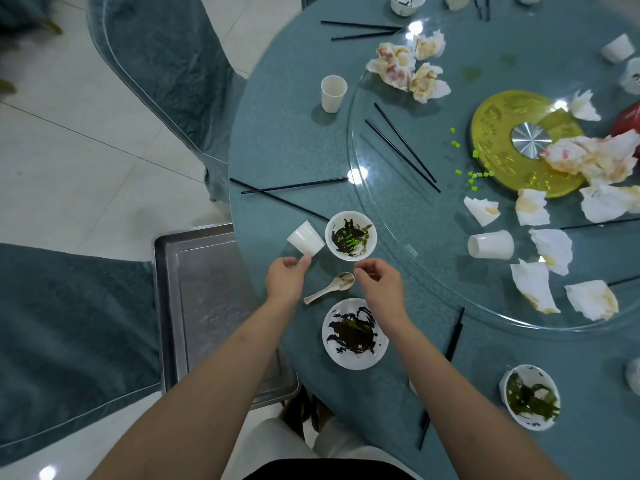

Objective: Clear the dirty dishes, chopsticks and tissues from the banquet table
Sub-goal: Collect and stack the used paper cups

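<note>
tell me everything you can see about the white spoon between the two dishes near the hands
The spoon is a white soup spoon of ceramic or plastic look, with a deep oval bowl and a short, thick handle. It lies flat on the teal table, bowl up, its handle pointing down-left toward the table edge. Brownish-green food residue smears the inside of the bowl. It sits between the dirty bowl above and the dirty plate below, apart from both. The right hand hovers beside its bowl end; contact cannot be told.
</note>
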Tool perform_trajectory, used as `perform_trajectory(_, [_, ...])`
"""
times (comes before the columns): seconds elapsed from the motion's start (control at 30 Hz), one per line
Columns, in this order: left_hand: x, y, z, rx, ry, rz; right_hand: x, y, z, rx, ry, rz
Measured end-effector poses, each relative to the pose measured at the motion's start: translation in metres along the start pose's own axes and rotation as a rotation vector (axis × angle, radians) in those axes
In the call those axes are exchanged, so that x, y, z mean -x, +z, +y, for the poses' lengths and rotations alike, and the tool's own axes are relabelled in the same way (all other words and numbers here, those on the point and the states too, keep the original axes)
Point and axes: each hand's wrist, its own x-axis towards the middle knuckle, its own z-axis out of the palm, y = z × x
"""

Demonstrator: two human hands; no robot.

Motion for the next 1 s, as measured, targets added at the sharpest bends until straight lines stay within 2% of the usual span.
perform_trajectory(0.27, [-0.026, 0.018, 0.026, 0.147, -0.122, 0.015, 0.003, 0.011, 0.0, -0.04, -0.012, -0.012])
perform_trajectory(0.57, [-0.033, 0.024, 0.028, 0.189, -0.161, 0.03, 0.007, 0.012, 0.004, -0.048, 0.017, -0.034])
perform_trajectory(0.77, [-0.004, -0.002, 0.019, 0.219, -0.03, 0.057, 0.021, 0.003, -0.002, -0.074, 0.004, -0.037])
perform_trajectory(0.9, [0.039, -0.017, 0.003, 0.312, 0.104, -0.025, 0.039, -0.003, -0.007, -0.104, -0.013, -0.028])
perform_trajectory(1.0, [0.072, -0.022, -0.009, 0.376, 0.142, -0.093, 0.056, -0.013, -0.008, -0.127, -0.037, -0.01])
